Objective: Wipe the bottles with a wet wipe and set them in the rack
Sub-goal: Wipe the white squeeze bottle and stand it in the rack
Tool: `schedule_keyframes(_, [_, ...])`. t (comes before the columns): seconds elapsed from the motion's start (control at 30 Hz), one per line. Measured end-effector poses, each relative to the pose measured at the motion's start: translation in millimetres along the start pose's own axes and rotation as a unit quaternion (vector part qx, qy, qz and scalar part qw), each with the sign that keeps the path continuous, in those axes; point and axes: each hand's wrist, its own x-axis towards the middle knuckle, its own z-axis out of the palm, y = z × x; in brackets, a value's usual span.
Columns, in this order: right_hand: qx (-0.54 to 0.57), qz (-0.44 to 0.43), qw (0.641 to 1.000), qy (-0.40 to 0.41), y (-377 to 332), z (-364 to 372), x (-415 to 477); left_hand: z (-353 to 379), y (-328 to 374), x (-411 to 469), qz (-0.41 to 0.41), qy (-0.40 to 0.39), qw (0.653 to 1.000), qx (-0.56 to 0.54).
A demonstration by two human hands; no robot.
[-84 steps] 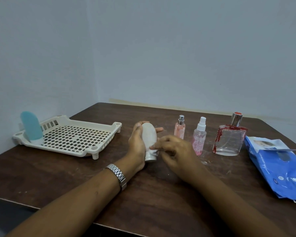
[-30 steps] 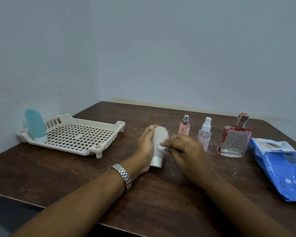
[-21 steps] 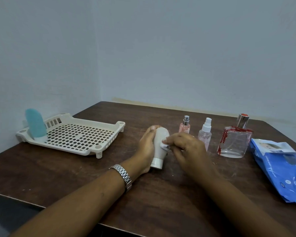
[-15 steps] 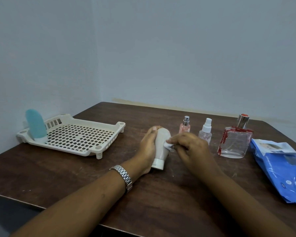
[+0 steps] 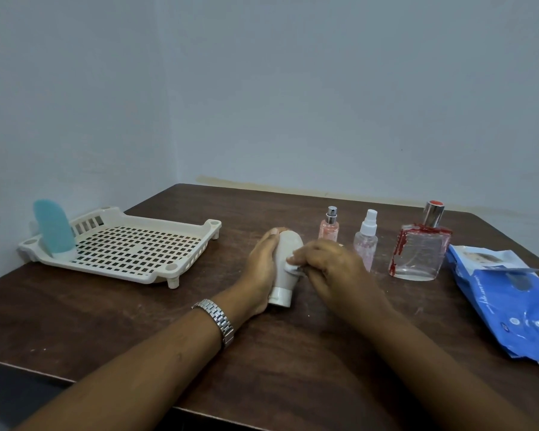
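Note:
My left hand [image 5: 260, 269] grips a beige tube bottle [image 5: 285, 265] standing cap-down on the brown table [image 5: 137, 321]. My right hand [image 5: 330, 269] presses a small white wet wipe [image 5: 292, 267] against the bottle's right side. A cream slotted rack [image 5: 131, 253] sits at the left with a teal bottle [image 5: 54, 231] upright in its far left corner. Behind my right hand stand a small pink spray bottle [image 5: 329, 226], a clear pink-tinted spray bottle [image 5: 367, 241] and a square glass perfume bottle [image 5: 419, 247] with red trim.
A blue pack of wet wipes [image 5: 507, 309] lies at the table's right edge. Grey walls close off the back and left. The table's near edge runs under my forearms.
My right hand has rubbed the wipe up the bottle, from near the cap toward its upper side, then slightly back down. My left hand keeps the bottle in place.

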Motion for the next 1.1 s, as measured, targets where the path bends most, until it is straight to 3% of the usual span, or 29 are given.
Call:
schedule_keyframes(0.37, [0.002,0.001,1.0,0.006,0.8,-4.3,-0.8,-0.4,0.6,-2.8,-0.011,-0.036,0.999,-0.005])
schedule_keyframes(0.57, [0.115,0.056,0.991,-0.023,-1.4,-8.4,-2.3,-2.7,1.0,-0.2,-0.019,-0.055,0.997,-0.049])
schedule_keyframes(0.9, [0.179,0.142,0.971,0.076,-2.8,-2.9,4.4,1.3,2.3,-4.2,-0.015,-0.042,0.999,-0.031])
schedule_keyframes(1.1, [0.081,0.133,0.986,0.065,8.2,-6.7,0.0,1.4,3.6,-6.2,0.019,-0.077,0.997,-0.001])
